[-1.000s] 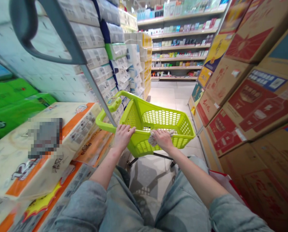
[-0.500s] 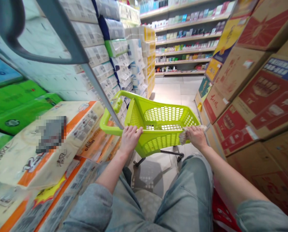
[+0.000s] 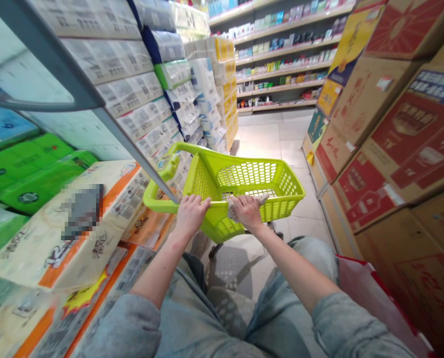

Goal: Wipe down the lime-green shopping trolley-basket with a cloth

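Note:
A lime-green shopping basket on wheels (image 3: 244, 174) stands between my knees and the far aisle, with a long grey pull handle (image 3: 132, 149) slanting up to the left. My left hand (image 3: 192, 211) grips the basket's near rim close to the handle's foot, fingers curled over it. Farther right along that same rim, my right hand (image 3: 247, 211) presses a crumpled pale cloth (image 3: 232, 211) against the edge. Folds of cloth stick out on both sides of the fingers. The basket's visible inside holds nothing.
Packs of tissue paper (image 3: 113, 74) are stacked along the left; a dark, partly blurred object (image 3: 84, 211) lies on one pack. Cardboard cartons (image 3: 404, 134) line the right side. Shelves of small goods (image 3: 281, 54) stand at the back. A red-edged bag (image 3: 374, 293) is by my right knee.
My right hand has slid left along the rim with the cloth, from the basket's far right corner to near my left hand. My left hand keeps its hold; the view has shifted slightly.

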